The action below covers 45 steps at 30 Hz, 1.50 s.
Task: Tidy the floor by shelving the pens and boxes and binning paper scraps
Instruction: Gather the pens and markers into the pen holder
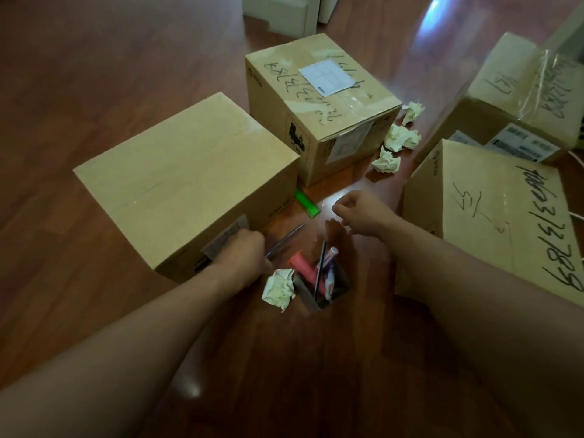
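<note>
Several pens (pixel 305 268) stand in the holder (pixel 308 300), with a scrap (pixel 279 289) at its 9 o'clock. Your left hand (pixel 245 256), at 10, grips a grey pen (pixel 286 240). Your right hand (pixel 363 213), at 1, hovers loosely curled and seemingly empty. You're likely gathering pens: drop this one in, then take the green marker (pixel 306 204) at 12.

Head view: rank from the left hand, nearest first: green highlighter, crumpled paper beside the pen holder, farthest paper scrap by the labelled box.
Left hand, holding a grey pen:
1. Crumpled paper, just right, beside the pen holder.
2. Green highlighter, ahead-right, beside the plain box.
3. Farthest paper scrap, far ahead-right.
</note>
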{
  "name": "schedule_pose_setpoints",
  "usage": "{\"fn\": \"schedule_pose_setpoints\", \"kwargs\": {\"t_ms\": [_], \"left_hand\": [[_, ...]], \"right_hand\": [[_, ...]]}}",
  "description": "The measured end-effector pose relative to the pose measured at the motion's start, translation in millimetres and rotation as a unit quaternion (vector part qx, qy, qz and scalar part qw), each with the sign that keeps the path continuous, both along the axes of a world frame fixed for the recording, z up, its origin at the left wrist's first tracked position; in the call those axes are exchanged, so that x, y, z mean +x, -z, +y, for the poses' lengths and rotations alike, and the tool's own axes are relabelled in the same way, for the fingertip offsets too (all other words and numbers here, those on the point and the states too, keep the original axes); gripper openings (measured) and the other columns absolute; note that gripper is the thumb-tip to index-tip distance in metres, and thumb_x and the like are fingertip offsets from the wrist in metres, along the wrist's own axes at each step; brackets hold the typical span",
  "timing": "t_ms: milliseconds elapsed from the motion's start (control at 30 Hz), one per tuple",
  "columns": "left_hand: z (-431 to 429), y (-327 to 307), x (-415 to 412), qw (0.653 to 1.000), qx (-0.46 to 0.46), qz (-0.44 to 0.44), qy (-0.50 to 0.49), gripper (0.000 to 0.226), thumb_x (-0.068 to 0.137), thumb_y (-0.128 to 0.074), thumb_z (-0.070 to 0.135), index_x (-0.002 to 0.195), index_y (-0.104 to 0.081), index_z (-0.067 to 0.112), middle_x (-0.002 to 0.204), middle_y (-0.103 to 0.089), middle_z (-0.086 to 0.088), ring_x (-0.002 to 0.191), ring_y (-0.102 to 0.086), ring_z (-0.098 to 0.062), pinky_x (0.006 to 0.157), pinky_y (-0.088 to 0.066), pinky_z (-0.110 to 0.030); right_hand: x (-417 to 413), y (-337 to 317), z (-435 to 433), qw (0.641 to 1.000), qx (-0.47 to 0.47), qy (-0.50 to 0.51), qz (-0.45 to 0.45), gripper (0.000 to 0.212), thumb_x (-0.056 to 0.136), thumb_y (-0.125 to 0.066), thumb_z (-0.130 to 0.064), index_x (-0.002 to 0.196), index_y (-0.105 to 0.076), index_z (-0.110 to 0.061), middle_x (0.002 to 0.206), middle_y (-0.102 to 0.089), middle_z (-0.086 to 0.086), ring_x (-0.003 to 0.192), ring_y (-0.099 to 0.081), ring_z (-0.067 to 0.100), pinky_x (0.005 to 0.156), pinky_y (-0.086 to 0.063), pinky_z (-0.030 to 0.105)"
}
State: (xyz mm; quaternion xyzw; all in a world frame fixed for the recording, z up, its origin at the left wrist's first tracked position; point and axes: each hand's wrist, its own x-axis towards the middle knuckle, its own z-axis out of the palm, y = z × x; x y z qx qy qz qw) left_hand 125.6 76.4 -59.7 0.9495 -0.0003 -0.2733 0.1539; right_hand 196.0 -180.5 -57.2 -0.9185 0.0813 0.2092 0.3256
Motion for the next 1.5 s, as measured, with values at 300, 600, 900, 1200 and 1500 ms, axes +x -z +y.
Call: {"fn": "schedule_pose_setpoints", "kwargs": {"t_ms": [300, 600, 900, 1200, 1500], "left_hand": [[28, -27, -23, 0.988, -0.127, -0.04, -0.073, 0.014, 0.093, -0.079, 0.027, 0.089, -0.067, 0.022, 0.084, -0.074, -0.001, 0.067, -0.076, -0.019, 0.059, -0.066, -0.043], [46, -50, -25, 0.975, -0.219, 0.0, -0.045, 0.011, 0.1, -0.074, 0.03, 0.101, -0.067, 0.021, 0.082, -0.078, -0.003, 0.065, -0.077, -0.017, 0.046, -0.053, -0.022], [62, -154, 18, 0.964, -0.212, -0.084, 0.137, 0.006, 0.102, -0.066, 0.039, 0.107, -0.066, 0.035, 0.103, -0.07, 0.015, 0.08, -0.071, -0.006, 0.066, -0.057, -0.026], [63, -149, -24, 0.929, -0.284, -0.126, 0.201, 0.008, 0.097, -0.073, 0.037, 0.105, -0.07, 0.035, 0.097, -0.072, 0.01, 0.084, -0.069, -0.018, 0.07, -0.06, -0.039], [30, -84, -51, 0.917, -0.257, -0.175, 0.251, 0.011, 0.094, -0.076, 0.032, 0.101, -0.068, 0.027, 0.097, -0.058, 0.011, 0.083, -0.062, -0.011, 0.07, -0.054, -0.033]], "right_hand": [[19, 29, 58, 0.996, -0.078, -0.03, -0.038, 0.046, 0.094, -0.082, -0.037, 0.129, -0.061, -0.016, 0.121, -0.067, 0.008, 0.108, -0.068, 0.028, 0.095, -0.059, 0.047], [29, 26, 48, 0.994, -0.1, -0.035, 0.027, 0.019, 0.096, -0.081, -0.03, 0.091, -0.068, -0.018, 0.096, -0.073, 0.006, 0.101, -0.073, 0.027, 0.072, -0.053, 0.033], [-9, -148, -17, 0.98, -0.08, -0.089, -0.16, 0.013, 0.107, -0.065, -0.029, 0.116, -0.063, -0.02, 0.089, -0.077, -0.005, 0.063, -0.074, 0.002, 0.053, -0.052, 0.019], [-161, -188, -49, 0.96, -0.031, -0.057, -0.273, 0.021, 0.101, -0.057, -0.046, 0.115, -0.063, -0.032, 0.092, -0.072, -0.012, 0.083, -0.073, 0.008, 0.065, -0.063, 0.032], [-193, -108, -11, 0.964, -0.051, -0.117, -0.232, 0.017, 0.097, -0.063, -0.035, 0.113, -0.067, -0.028, 0.092, -0.062, -0.022, 0.068, -0.061, -0.004, 0.055, -0.052, 0.015]]}}
